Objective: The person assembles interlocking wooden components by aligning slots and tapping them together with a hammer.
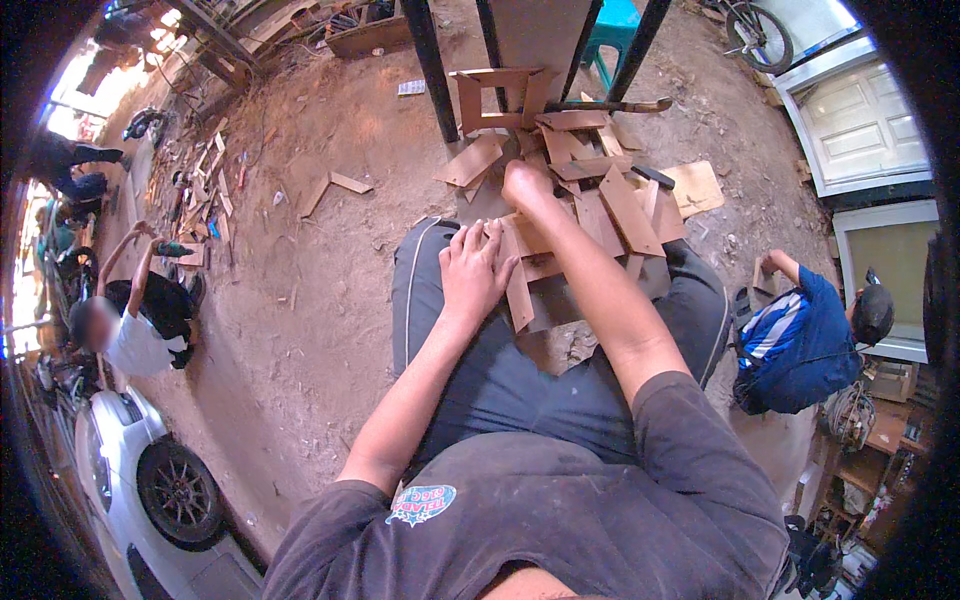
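Observation:
My left hand (474,272) lies on the left corner of a brown wooden frame (516,292) in my lap, fingers bent over the edge and thumb against the board. Ahead of it, my right hand (527,186) is closed in a fist at the far side of the frame. Whatever that fist grips is hidden beneath the fingers. Brown wooden strips (628,208) are piled crosswise beside my right forearm. A dark block-shaped piece (653,178) rests at the pile's right edge. Behind the pile, a square wooden frame (470,100) leans upright against black legs (430,70).
A pale board (698,188) lies right of the pile; a joined strip corner (335,188) is on the dirt. A green stool (612,32) stands ahead. One person (150,330) holds a power drill at left; another (800,340) crouches at right. A white car (130,440) is lower left.

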### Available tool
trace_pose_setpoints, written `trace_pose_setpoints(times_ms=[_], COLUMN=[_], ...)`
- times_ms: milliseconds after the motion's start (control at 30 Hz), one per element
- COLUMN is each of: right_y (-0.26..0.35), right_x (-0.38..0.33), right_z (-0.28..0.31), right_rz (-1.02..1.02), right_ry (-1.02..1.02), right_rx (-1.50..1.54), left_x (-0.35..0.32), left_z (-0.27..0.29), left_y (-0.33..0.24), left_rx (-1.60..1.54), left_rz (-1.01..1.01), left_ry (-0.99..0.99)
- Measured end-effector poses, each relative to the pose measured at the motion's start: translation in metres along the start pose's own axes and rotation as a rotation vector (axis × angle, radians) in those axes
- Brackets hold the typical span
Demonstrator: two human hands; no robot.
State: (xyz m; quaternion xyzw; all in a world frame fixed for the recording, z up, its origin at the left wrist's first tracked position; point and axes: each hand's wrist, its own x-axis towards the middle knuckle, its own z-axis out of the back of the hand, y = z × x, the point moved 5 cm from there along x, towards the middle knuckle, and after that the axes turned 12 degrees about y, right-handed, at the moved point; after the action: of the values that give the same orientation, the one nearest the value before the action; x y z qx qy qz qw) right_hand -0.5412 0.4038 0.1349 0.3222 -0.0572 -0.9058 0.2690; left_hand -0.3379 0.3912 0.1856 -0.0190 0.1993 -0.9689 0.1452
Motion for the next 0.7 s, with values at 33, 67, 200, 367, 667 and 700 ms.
trace_pose_setpoints(times_ms=[33, 67, 200, 367, 667, 700], right_y=[-0.003, -0.008, 0.009, 0.011, -0.005, -0.003], right_x=[0.004, 0.007, -0.001, -0.006, -0.030, -0.046], right_z=[-0.003, -0.006, 0.000, 0.017, 0.045, 0.050], right_rz=[0.002, 0.002, 0.086, 0.190, 0.379, 0.390], right_ry=[0.005, 0.010, 0.016, -0.099, -0.266, -0.302], right_rx=[-0.007, -0.014, -0.049, -0.039, 0.120, 0.146], left_x=[0.001, 0.002, 0.000, -0.001, -0.001, -0.001], left_z=[0.000, 0.000, 0.001, 0.000, 0.001, 0.002], left_y=[-0.003, -0.005, 0.002, 0.003, 0.004, 0.006], left_rx=[-0.003, -0.007, -0.017, -0.025, -0.049, -0.054], left_rz=[-0.006, -0.008, 0.020, 0.039, 0.013, 0.018], left_ry=[0.001, 0.004, 0.015, 0.033, -0.014, -0.016])
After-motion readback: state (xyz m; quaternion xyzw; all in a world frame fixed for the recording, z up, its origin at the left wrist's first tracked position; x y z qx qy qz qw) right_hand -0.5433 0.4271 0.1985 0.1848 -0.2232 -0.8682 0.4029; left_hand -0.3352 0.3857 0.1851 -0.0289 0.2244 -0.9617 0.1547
